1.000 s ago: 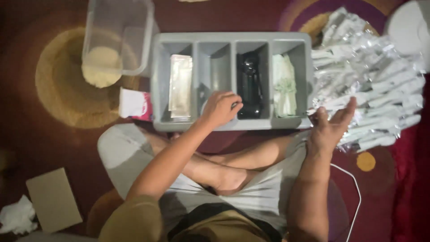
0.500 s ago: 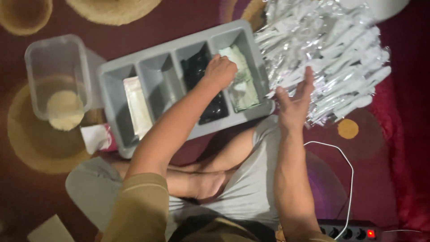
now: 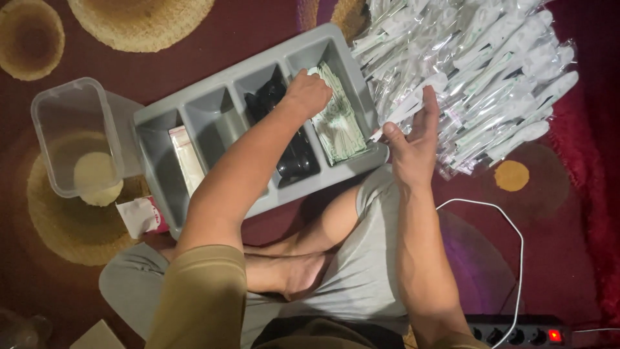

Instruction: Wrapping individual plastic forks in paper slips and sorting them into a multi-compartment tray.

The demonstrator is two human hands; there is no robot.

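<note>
The left hand reaches across the body into the rightmost compartment of the grey tray. Its grip is curled down onto the far end of the stack of pale green printed packets; the fingertips are hidden behind the knuckles, so I cannot tell whether a packet is actually pinched or only touched. The stack's long axis runs with the compartment, from far-left to near-right, so most of it lies on the near-right side of that grip.

The right hand sits just right of the tray's right wall, fingers spread and open. It rests against the near-left edge of the heap of clear-wrapped white cutlery packs, closed on nothing that I can see. Of the two, the right hand is nearer the heap and the left is the one at the packets.

Next compartment to the left holds black items, the leftmost a flat white packet. Further left on the patterned carpet stands a clear plastic tub.
</note>
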